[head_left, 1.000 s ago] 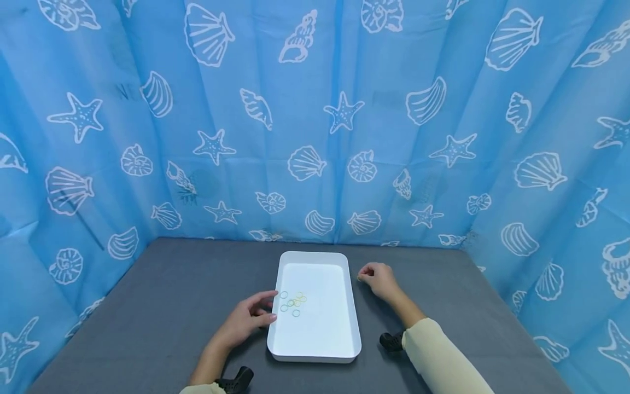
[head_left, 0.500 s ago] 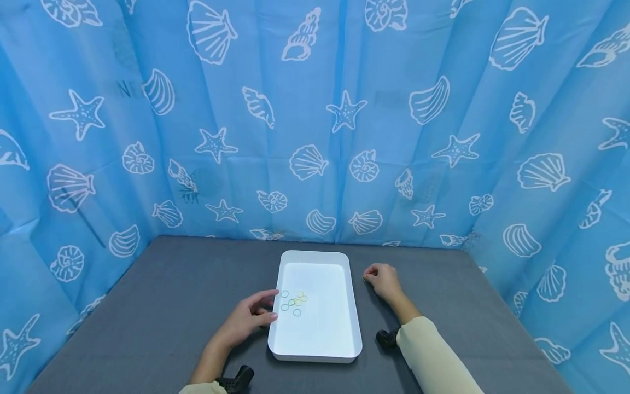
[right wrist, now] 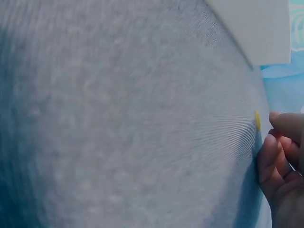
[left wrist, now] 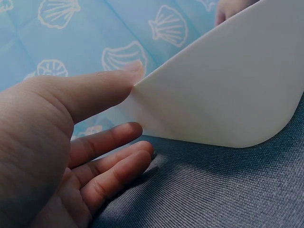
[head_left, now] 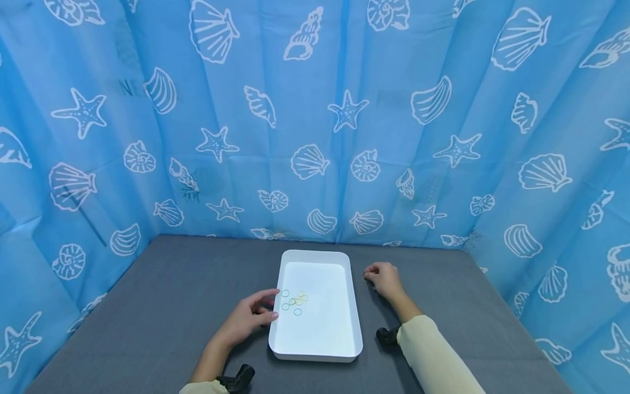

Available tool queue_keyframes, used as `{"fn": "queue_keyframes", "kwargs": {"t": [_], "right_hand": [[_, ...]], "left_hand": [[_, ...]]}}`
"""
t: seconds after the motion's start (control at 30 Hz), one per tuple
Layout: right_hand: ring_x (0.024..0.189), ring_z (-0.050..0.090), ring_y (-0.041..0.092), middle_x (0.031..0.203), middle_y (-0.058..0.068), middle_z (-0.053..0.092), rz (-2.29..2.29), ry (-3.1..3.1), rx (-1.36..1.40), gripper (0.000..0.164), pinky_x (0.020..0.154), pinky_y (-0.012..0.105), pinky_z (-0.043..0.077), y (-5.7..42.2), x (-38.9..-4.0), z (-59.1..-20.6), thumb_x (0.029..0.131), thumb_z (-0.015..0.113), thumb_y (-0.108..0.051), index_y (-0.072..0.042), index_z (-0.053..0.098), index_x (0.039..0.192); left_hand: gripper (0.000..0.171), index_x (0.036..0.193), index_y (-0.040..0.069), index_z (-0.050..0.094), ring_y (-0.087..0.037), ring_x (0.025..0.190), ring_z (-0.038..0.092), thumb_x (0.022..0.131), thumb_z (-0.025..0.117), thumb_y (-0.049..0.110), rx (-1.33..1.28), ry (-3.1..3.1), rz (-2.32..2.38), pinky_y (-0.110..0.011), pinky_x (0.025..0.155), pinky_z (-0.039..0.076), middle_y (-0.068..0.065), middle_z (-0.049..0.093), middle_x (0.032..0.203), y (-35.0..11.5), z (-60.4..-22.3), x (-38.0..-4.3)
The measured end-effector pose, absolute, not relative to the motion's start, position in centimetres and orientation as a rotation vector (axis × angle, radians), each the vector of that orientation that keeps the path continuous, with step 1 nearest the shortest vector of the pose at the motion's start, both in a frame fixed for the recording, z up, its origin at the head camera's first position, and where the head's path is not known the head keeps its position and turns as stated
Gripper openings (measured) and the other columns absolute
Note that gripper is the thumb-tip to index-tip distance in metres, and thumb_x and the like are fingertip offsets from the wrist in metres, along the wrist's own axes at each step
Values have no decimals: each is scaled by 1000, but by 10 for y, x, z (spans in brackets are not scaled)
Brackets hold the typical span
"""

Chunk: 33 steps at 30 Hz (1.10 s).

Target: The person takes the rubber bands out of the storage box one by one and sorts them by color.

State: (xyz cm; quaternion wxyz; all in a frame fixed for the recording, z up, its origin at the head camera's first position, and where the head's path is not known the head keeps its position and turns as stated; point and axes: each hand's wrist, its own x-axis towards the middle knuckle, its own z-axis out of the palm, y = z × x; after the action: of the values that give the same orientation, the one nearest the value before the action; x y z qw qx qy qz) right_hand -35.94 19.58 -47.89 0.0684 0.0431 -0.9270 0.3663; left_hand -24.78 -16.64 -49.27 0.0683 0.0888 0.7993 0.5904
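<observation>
- Just outside the right long side of a white tray, level with its far half, a small yellow piece sits by the fingertips of a person's right grip, on the side facing the tray.
- The right grip is plainly the nearer one; the left grip rests across the way, at the tray's left long side.
- The tray's long axis runs away from the person, so the yellow piece lies across that line, to the right.
- Fingers of the right grip are bent and tips close together; whether they pinch the piece or only hover beside it cannot be told, nor whether it touches the grey surface.
- The left grip is loosely spread, thumb tip at the rim, other fingers relaxed by the outer wall.
- Edge-on, the yellow piece shows as a bright, narrow sliver, too small to confirm as a closed loop.
- Inside the shallow, round-cornered tray, thin rings in teal, green and yellow gather toward the left, some overlapping.
</observation>
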Motion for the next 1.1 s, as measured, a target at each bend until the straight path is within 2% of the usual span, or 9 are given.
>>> {"fn": "queue_keyframes", "kwargs": {"t": [0.2, 0.43, 0.67, 0.9, 1.1], "right_hand": [[64, 58, 16, 83, 6, 66, 1149, -2746, 116, 4, 57, 32, 48, 194, -358, -475, 89, 68, -5, -2, 71, 90], [76, 59, 20, 88, 5, 67, 1171, -2701, 161, 7, 65, 37, 48, 187, -355, -461, 90, 69, -9, -5, 72, 94], [76, 56, 23, 93, 9, 65, 1569, -2663, 95, 17, 65, 39, 51, 170, -357, -444, 91, 68, -11, 0, 69, 104], [81, 60, 27, 92, 8, 65, 1689, -2663, 75, 20, 66, 33, 50, 145, -359, -431, 91, 69, -11, 1, 69, 106], [86, 60, 35, 88, 8, 64, 1720, -2644, 163, 16, 69, 42, 49, 123, -358, -425, 91, 68, -9, 1, 69, 104]], "left_hand": [[58, 140, 10, 52, -22, 86, 59, 88, 73, 22, 286, 2399, 1780, -37, 71, 47, -15, 58, 122, -167, -493, -248], [56, 139, 11, 53, -22, 87, 60, 88, 73, 22, 279, 2392, 1787, -37, 72, 47, -15, 58, 122, -167, -495, -251], [55, 139, 10, 53, -22, 87, 60, 88, 73, 21, 270, 2396, 1791, -36, 73, 49, -15, 58, 121, -167, -496, -250], [56, 139, 12, 54, -22, 87, 60, 88, 73, 21, 265, 2394, 1791, -36, 72, 48, -15, 58, 123, -166, -495, -248], [55, 139, 11, 53, -23, 88, 60, 88, 73, 20, 291, 2398, 1795, -37, 72, 47, -15, 58, 121, -167, -494, -250]]}}
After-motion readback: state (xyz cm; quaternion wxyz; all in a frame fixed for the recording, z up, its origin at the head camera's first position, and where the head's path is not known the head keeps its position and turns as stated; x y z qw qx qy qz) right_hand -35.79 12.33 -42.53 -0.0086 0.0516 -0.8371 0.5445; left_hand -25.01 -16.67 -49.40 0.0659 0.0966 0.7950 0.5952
